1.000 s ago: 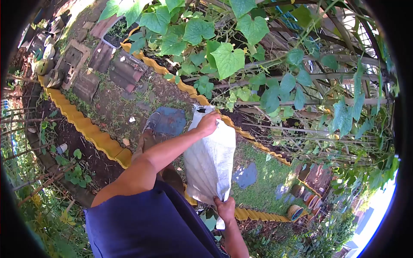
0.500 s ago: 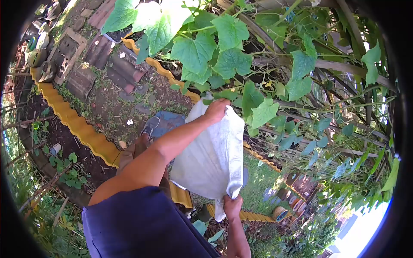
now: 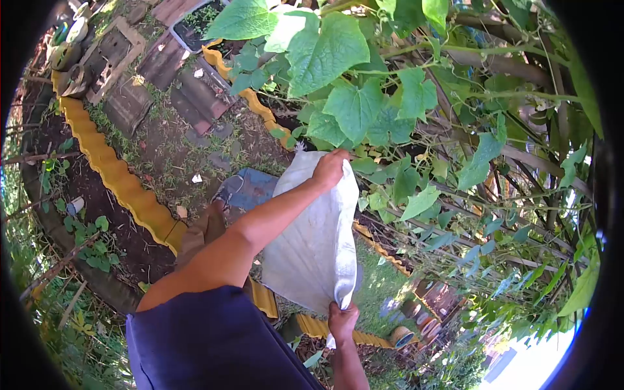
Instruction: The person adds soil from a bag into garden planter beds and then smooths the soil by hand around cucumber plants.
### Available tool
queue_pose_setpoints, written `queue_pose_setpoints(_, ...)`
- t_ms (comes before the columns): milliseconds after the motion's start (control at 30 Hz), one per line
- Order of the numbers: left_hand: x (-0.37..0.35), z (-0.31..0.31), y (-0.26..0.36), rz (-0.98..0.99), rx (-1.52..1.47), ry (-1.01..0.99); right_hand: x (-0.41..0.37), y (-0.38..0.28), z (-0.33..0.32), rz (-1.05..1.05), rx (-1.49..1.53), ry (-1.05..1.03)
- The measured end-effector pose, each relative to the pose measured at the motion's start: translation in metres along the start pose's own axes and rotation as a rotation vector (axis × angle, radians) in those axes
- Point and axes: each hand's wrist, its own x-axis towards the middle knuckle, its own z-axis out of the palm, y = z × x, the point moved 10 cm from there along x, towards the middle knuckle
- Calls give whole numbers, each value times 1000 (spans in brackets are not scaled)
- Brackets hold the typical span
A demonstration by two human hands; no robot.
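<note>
A white woven sack [image 3: 302, 240] hangs between my hands, its mouth edge stretched along the right side. My left hand [image 3: 329, 170] is closed on the upper corner of this edge, below the large green leaves. The lower corner is gripped by my right hand [image 3: 342, 322], with a bit of white cloth sticking out beneath it. The inside of the sack is hidden from me. Behind it, a blue flat piece [image 3: 250, 188] lies on the ground by my foot.
Broad-leaved vines [image 3: 357, 107] climb over branches close above the sack and to its right. A wavy yellow edging [image 3: 110, 159] borders the soil bed at left. Roof tiles [image 3: 198, 104] and a grey planter tub [image 3: 179, 40] lie at upper left. Pots [image 3: 403, 337] stand at lower right.
The view has shifted slightly, with the vines and yellow edging displaced in it. My right hand and the sack's lower corner sit a little further left and lower. Both hands keep their grip.
</note>
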Motion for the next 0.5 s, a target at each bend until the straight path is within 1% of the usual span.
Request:
queue_pose_setpoints(33, 5, -7, -4, -10, 39, 45, 2, -18, 5, -4, 135, 50)
queue_pose_setpoints(133, -1, -38, 30, 131, 10, 82, 3, -32, 3, -6, 149, 72)
queue_pose_setpoints(167, -3, -39, 32, 149, -53, 81, 5, -24, 7, 54, 14, 2)
queue_pose_setpoints(200, -9, -33, 28, 102, -1, 72, 5, 15, 11, 150, -26, -13)
queue_pose_setpoints(267, 18, -39, 5, 51, 136, 106, 4, -47, 18, -90, -16, 21)
queue_pose_setpoints(300, 27, -33, -23, 34, 164, 74, 4, -66, 21, 10, 30, -38)
queue_pose_setpoints(367, 50, -44, -16, 109, 234, 55, 23, -53, 35, 60, 1, -42)
queue_pose_setpoints(400, 37, -41, -14, 112, 250, 38, 14, -43, 29, 108, -44, -57)
queue_pose_setpoints(433, 41, -39, -6, 89, 310, -114, 16, -57, 25, 18, -112, -34)
queue_pose_setpoints(467, 45, -56, 1, 124, 235, 0, 25, -70, 27, -31, -71, -16)
queue_pose_setpoints(500, 32, -62, 8, 154, 152, 87, 22, -77, 26, -53, -30, 6)
